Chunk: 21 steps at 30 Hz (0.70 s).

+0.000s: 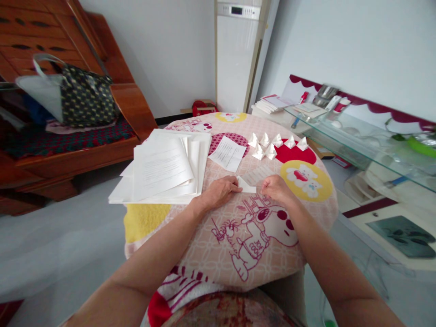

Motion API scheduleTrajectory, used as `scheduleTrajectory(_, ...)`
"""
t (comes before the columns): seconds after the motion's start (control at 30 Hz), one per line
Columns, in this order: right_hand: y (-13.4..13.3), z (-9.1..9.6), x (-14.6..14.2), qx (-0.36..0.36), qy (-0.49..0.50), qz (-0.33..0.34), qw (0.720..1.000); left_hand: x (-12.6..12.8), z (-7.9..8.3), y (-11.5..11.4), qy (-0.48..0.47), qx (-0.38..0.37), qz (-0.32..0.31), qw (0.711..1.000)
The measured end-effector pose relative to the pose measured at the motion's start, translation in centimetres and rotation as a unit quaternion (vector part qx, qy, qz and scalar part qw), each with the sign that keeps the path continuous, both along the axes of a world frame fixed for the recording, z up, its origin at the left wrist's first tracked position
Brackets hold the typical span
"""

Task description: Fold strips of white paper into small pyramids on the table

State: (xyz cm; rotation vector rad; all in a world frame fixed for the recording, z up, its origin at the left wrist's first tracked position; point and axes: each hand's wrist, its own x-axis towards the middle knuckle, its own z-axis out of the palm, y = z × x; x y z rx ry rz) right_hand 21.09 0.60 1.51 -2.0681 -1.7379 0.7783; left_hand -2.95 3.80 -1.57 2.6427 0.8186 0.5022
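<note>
The fingers of the left hand (223,192) are bunched and pinch the left edge of a folded paper (246,185), which lies low over the near middle of the surface (311,236); the thumb and the fingers' undersides are hard to make out. The fingers of the right hand (276,187) are curled together at the paper's right end, their tips partly hidden, so whether they pinch it I cannot tell. A greyish, faintly printed part (258,174) shows just beyond the white fold, and it is unclear whether it belongs to the same paper. Farther out lies one loose printed sheet (228,153), its lines too small to read. To its right stand seven small folded white pieces (270,151), two in a nearer row and five in a farther one. On the left is one pile of white paper (163,169), its sheets overlapping too closely to count. The patterned cloth's near edge is partly covered by the two forearms. Beyond the surface, on the right, one glass shelf (378,147) runs out of view; on the left, one dark patterned bag (88,97) sits on a wooden bench (127,109), itself cut off.
</note>
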Motion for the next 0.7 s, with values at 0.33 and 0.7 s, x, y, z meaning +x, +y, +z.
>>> scheduleTrajectory(0.33, 1.6, 0.3, -5.2, -0.071, 0.098, 0.027, 0.992, 1.0, -0.5, 0.3, -0.068, -0.082, 0.106, 0.989)
scheduleTrajectory(0.7, 1.7, -0.4, -4.9, -0.061, 0.097, 0.024, 0.993, 3.6, -0.3, 0.2, -0.037, -0.093, 0.242, 0.965)
